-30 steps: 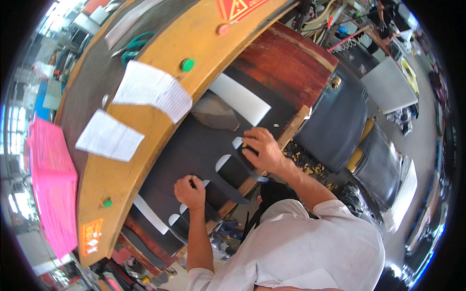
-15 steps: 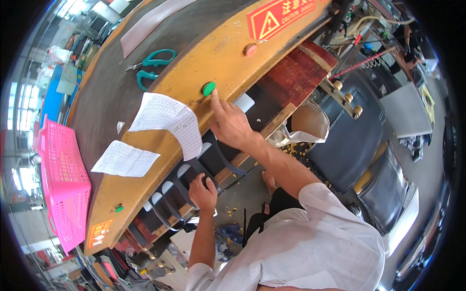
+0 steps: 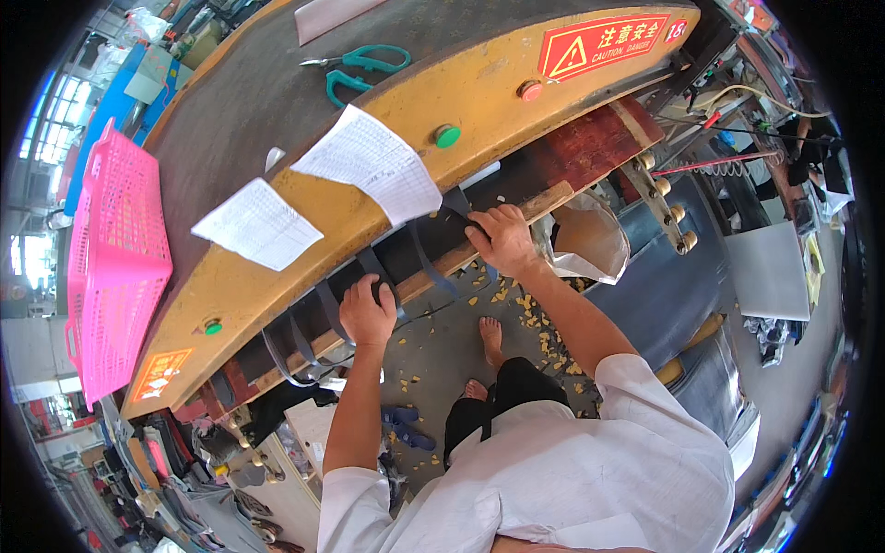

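Both arms reach forward; left hand (image 3: pixel 366 313) fingers curled, right hand (image 3: pixel 502 238) knuckles up, gripping.

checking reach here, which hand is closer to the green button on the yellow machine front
Right. The right hand grips the table edge just below and right of the green button. The left hand is lower and further left, on the dark strips.

Matt dark cut strips (image 3: pixel 433 263) hang over a worn wooden ledge (image 3: pixel 516 217); the press's yellow painted metal beam (image 3: pixel 479 101) looks scuffed.
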### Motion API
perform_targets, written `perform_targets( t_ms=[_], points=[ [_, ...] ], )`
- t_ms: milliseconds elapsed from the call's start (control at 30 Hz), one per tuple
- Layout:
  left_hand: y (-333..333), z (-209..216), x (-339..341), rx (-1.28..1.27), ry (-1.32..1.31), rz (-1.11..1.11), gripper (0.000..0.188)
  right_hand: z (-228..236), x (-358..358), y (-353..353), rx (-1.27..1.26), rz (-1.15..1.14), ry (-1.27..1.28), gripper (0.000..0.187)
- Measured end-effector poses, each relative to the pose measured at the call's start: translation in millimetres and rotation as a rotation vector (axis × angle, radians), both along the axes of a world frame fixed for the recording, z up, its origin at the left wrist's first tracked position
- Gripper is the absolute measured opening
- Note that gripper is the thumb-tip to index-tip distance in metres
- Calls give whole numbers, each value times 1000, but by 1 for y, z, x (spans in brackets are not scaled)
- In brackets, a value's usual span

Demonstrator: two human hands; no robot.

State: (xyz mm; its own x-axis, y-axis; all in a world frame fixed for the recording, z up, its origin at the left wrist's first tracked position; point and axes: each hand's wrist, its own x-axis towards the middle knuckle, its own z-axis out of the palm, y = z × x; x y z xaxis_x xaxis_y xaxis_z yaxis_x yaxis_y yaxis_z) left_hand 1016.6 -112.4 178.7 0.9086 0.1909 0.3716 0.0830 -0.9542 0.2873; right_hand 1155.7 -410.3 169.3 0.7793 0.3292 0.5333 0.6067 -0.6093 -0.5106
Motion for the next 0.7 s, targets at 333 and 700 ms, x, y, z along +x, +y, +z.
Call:
perform_targets(
  t_ms=[333,700],
  points=[
    [-18,-15,-22,-22,-43,33,22,-7,-21,-14,1,-29,104,44],
    [-77,19,-110,-299,-156,-71,16,56,-49,-2,-204,-138,333,74]
  ],
)
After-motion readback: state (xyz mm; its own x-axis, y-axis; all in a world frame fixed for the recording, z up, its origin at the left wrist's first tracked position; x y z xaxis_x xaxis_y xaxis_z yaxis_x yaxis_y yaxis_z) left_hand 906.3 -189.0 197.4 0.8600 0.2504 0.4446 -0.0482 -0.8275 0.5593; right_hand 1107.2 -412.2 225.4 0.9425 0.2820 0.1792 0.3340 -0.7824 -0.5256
